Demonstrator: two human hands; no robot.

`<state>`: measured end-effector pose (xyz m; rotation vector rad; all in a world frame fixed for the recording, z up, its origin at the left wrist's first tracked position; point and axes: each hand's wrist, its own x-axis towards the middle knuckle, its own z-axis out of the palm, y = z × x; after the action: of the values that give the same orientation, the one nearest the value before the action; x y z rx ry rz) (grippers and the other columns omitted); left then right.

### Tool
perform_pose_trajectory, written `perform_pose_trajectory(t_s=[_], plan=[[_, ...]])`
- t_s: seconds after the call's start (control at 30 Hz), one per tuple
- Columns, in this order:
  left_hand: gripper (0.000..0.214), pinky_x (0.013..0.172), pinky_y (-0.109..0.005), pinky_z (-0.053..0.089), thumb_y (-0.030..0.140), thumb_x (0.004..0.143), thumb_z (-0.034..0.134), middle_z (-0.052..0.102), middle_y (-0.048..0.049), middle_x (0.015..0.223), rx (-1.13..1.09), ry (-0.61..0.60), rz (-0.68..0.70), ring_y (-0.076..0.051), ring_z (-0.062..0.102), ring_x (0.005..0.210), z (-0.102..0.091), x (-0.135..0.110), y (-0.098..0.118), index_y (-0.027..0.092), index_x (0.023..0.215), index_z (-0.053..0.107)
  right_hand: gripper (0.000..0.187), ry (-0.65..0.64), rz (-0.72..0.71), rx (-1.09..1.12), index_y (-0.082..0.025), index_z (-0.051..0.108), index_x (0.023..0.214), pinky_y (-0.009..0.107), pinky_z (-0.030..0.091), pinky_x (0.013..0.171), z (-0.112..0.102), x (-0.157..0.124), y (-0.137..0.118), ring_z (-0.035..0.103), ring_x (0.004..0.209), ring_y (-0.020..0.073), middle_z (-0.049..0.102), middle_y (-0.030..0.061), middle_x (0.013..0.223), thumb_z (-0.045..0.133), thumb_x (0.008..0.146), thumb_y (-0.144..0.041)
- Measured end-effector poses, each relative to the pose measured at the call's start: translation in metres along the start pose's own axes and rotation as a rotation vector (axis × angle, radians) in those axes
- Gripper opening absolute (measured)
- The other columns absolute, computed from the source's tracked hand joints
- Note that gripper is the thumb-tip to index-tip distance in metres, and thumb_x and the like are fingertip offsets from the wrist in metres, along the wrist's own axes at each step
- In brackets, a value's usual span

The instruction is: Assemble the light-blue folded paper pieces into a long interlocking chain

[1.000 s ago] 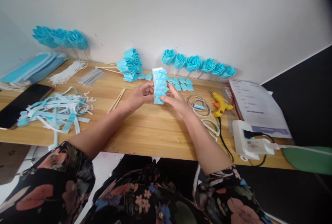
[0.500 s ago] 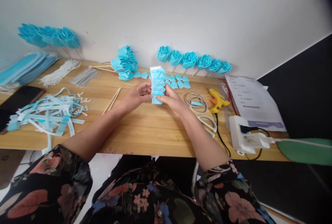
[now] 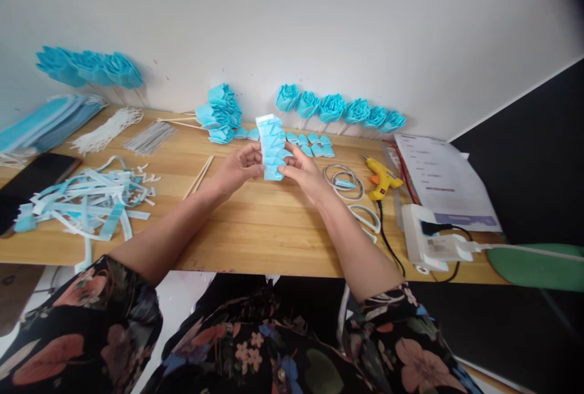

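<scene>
Between my two hands stands a light-blue folded strip (image 3: 272,145) with overlapping pointed petals along its right side and a white top edge. My left hand (image 3: 241,168) pinches its left edge near the lower end. My right hand (image 3: 302,169) grips the lower right edge, thumb on the front. Behind the strip lie several small blue petal pieces (image 3: 314,138), partly hidden by it. A bunch of blue fabric roses (image 3: 219,113) on sticks lies just beyond my left hand.
More blue roses lean on the wall at right (image 3: 331,108) and left (image 3: 89,67). A glue gun (image 3: 383,178), scissors (image 3: 366,217), tape rings (image 3: 343,181) and a power strip (image 3: 422,242) lie rightward. Leftward are scraps (image 3: 91,199), a phone (image 3: 41,181), face masks (image 3: 55,120) and two sticks (image 3: 199,177).
The strip has tilted, its top leaning left, and both hands have shifted slightly left with it. The petals on its right side now fan out more.
</scene>
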<state>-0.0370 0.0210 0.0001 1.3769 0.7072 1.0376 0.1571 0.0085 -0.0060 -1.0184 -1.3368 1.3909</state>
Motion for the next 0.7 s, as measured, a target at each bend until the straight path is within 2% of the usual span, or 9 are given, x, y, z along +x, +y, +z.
perform_pose_trajectory(t_s=[0.13, 0.27, 0.5, 0.7], plan=[[0.033, 0.058, -0.022, 0.043, 0.02, 0.069, 0.078, 0.064, 0.0005, 0.08, -0.024, -0.023, -0.008, -0.011, 0.057, 0.067, 0.001, 0.0, -0.001, 0.017, 0.098, 0.062, 0.064, 0.064, -0.001, -0.032, -0.028, 0.057, 0.131, 0.036, 0.053, 0.078, 0.0, 0.003, 0.005, 0.062, 0.076, 0.0187, 0.066, -0.0031, 0.078, 0.071, 0.068, -0.027], [0.037, 0.058, -0.024, 0.042, 0.022, 0.069, 0.08, 0.063, 0.0008, 0.08, -0.05, -0.048, 0.009, -0.012, 0.056, 0.066, 0.001, 0.0, -0.001, 0.017, 0.101, 0.062, 0.066, 0.029, 0.031, 0.004, -0.028, 0.057, 0.132, 0.035, 0.054, 0.078, -0.002, 0.0, 0.0, 0.064, 0.079, 0.0188, 0.069, -0.0019, 0.084, 0.068, 0.067, -0.025], [0.038, 0.058, -0.024, 0.043, 0.021, 0.071, 0.077, 0.063, 0.0004, 0.078, -0.029, 0.034, 0.012, -0.012, 0.057, 0.065, -0.002, -0.001, 0.001, 0.017, 0.105, 0.063, 0.053, -0.01, 0.084, 0.058, -0.03, 0.06, 0.131, 0.036, 0.056, 0.083, -0.009, -0.004, -0.01, 0.068, 0.093, 0.0203, 0.072, 0.0015, 0.099, 0.067, 0.08, -0.04], [0.036, 0.059, -0.024, 0.044, 0.021, 0.072, 0.075, 0.063, 0.0001, 0.079, -0.016, 0.056, 0.011, -0.012, 0.057, 0.066, 0.0, -0.002, 0.002, 0.017, 0.106, 0.063, 0.055, 0.006, 0.098, 0.022, -0.031, 0.061, 0.132, 0.037, 0.057, 0.085, -0.007, -0.004, -0.008, 0.068, 0.097, 0.0214, 0.072, 0.0024, 0.104, 0.069, 0.08, -0.045]])
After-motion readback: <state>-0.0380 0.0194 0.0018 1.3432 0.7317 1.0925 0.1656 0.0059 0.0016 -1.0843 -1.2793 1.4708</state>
